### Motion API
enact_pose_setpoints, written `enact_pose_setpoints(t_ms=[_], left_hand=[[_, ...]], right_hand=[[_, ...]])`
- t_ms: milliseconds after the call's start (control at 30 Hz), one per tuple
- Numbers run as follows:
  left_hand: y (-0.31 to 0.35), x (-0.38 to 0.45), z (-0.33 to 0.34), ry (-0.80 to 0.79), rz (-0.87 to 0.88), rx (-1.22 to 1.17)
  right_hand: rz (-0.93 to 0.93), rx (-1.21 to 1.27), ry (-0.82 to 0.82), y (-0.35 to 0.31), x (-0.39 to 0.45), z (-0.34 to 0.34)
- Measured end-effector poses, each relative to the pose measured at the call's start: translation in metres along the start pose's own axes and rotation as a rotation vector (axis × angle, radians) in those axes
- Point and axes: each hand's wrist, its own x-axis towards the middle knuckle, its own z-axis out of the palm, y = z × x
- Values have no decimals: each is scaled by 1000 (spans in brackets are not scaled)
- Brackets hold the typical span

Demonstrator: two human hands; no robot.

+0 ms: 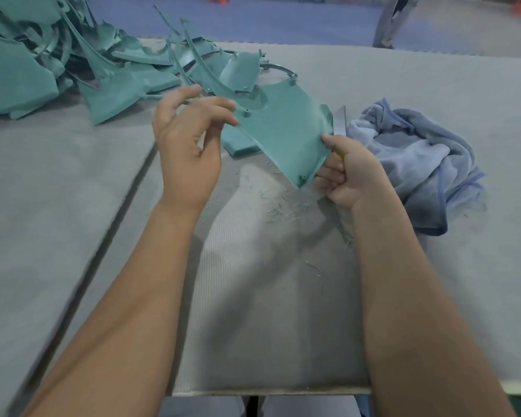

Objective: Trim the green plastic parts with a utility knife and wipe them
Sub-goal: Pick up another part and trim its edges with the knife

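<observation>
Right hand (348, 173) clenches the knife (340, 123), thumb bracing the part (278, 136) against its blade for trimming; left hand (190, 139) steadies the far edge with fingertips. Cloth (415, 158) lies just beyond the knife, ready for wiping.

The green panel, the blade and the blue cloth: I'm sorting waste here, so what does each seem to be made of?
Green panel: looks like moulded plastic, matte teal, thin, with small raised pegs.
Blade: probably steel, a flat pale grey strip rising from the right hand.
Blue cloth: seems soft terry or microfibre, fuzzy and crumpled, with a stitched hem.
</observation>
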Motion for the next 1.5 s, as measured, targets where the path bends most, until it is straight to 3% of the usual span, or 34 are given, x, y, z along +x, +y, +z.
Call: enact_pose_setpoints(t_ms=[67,133,233,367,467,567,667,1067,1500], left_hand=[[-1,-4,6,17,-240,64],[-1,-8,11,-15,-587,-11],[3,-7,16,-11,-965,-388],[9,-9,29,23,-1189,-900],[12,-14,37,-121,-1216,-872],[4,-12,36,-7,-1269,-975],[-2,-11,36,101,-1328,-1069],[-8,-10,34,157,-1409,-1167],[-4,-8,33,223,-1386,-1113]], right_hand=[[-4,56,0,6,2,10],[-13,105,2,16,5,23],[-30,158,15,33,7,43],[-65,140,55,47,6,58],[-113,34,55,42,3,57],[-48,-3,7,31,-2,49],[-80,-17,81,30,0,42],[-556,-485,113,43,3,34],[-579,-704,120,47,9,32]])
